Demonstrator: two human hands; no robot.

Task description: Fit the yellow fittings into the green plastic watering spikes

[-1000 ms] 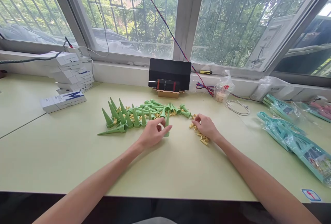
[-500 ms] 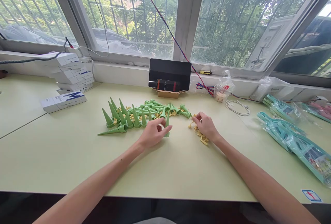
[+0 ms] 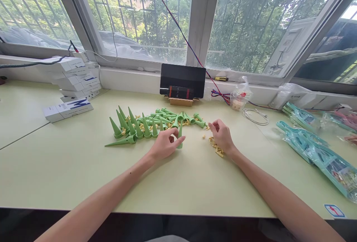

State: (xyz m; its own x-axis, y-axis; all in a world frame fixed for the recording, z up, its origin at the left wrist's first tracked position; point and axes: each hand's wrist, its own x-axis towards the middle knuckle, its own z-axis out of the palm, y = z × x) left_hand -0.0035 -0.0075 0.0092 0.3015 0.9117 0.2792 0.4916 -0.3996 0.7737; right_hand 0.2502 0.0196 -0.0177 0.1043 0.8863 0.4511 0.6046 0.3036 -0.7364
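Observation:
My left hand [image 3: 165,143] is closed round a green cone [image 3: 180,134] that stands point up on the table. To its left is a group of upright green cones [image 3: 139,128], with one cone [image 3: 121,141] lying on its side in front. More green cones [image 3: 164,115] lie in a heap behind, mixed with small yellow pieces. Over the small yellow pegs [image 3: 217,149] at the right is my right hand [image 3: 222,136], its fingertips pointing down and left; what they hold, if anything, is too small to make out. One yellow piece [image 3: 203,136] lies just left of that hand.
A black tablet [image 3: 182,74] with a phone leans at the windowsill. White boxes [image 3: 72,110] stand at the left. At the right are a plastic bag [image 3: 239,95], a coiled white cable [image 3: 255,117] and teal packaged items [image 3: 315,150]. Part of another person's hand shows at the right edge.
My right hand has shifted slightly, and the yellow piece near its fingertips now lies apart from them. A person's fingers have appeared at the right edge. My left hand has stayed on the cone.

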